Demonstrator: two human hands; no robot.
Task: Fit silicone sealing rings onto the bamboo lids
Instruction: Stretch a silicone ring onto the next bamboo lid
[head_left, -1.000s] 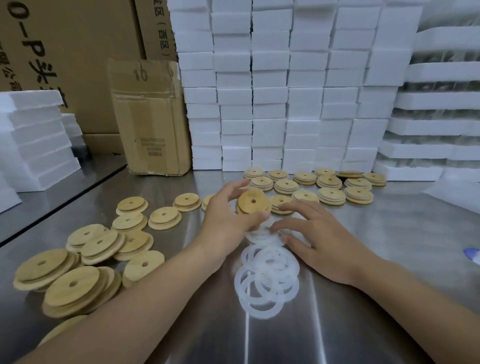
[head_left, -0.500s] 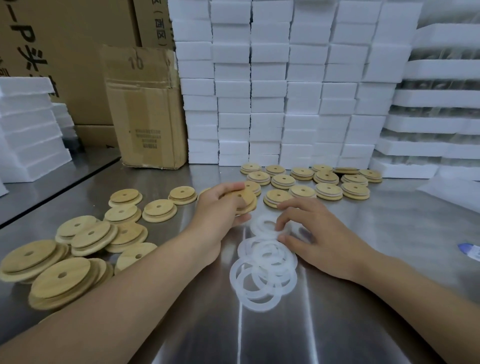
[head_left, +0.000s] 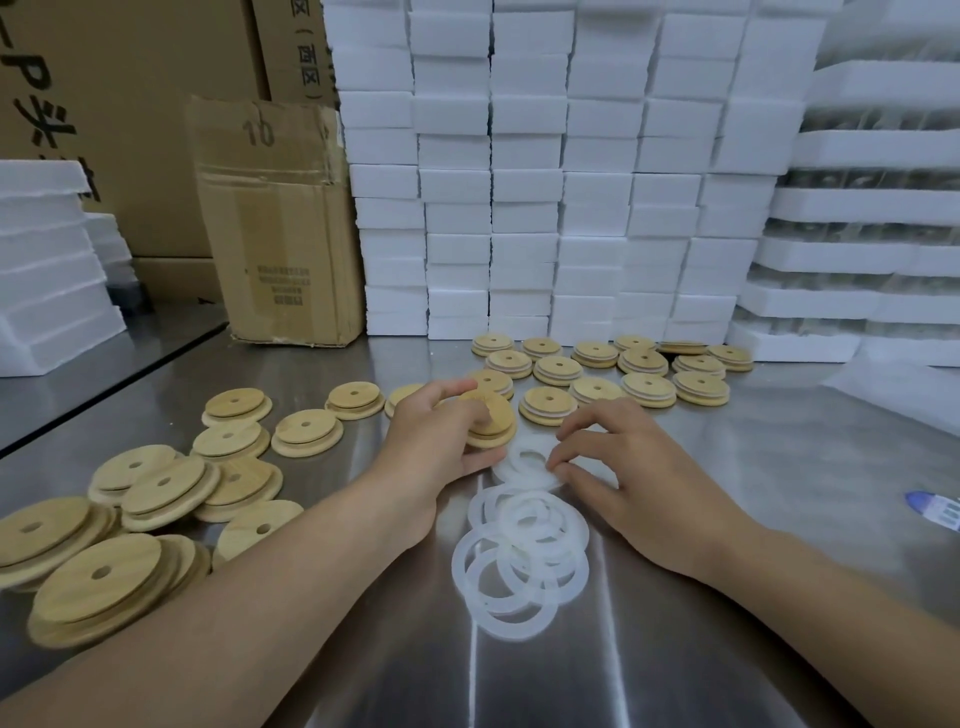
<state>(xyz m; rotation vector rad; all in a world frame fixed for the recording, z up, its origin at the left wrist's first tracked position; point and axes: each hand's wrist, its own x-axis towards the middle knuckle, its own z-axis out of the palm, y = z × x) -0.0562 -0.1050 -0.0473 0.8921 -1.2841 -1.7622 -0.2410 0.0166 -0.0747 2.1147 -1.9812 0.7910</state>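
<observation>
Bamboo lid (head_left: 491, 415) is up off the steel table (head_left: 779, 467), mid-scene, tilted w/ its stepped side facing the camera. L hand (head_left: 434, 447) grips it: thumb over the top edge, fingers curled round the near rim, a firm hold. Just right of it and a bit lower lies the top ring (head_left: 527, 462), a white silicone one, flat on the table and touching the lid's lower edge or near enough, can't tell which. R hand (head_left: 641, 486) arches over it, fingers bent, thumb + forefinger tips close together at the ring's right edge, a narrow pinch on it.

Toward the camera from that, the ring pile (head_left: 519, 564): several more white rings overlapping loosely, flat on the steel, between the two forearms.

Left side: bare lids (head_left: 161, 488), approx a dozen or more, some stacked in twos/threes, some single, each w/ a small centre hole. Far right-centre: ringed lids (head_left: 623, 371) in rough rows, pale band showing round their edges.

Behind, a cardboard box (head_left: 280, 223) marked "10" stands upright on the table's back left. Next to it foam blocks (head_left: 545, 171), white, stacked in tall columns across the back. Foam trays (head_left: 883, 202) are piled at far right, more white foam at far left. Blue-white item (head_left: 935, 509) at the right edge, cut off, can't tell what it is.
</observation>
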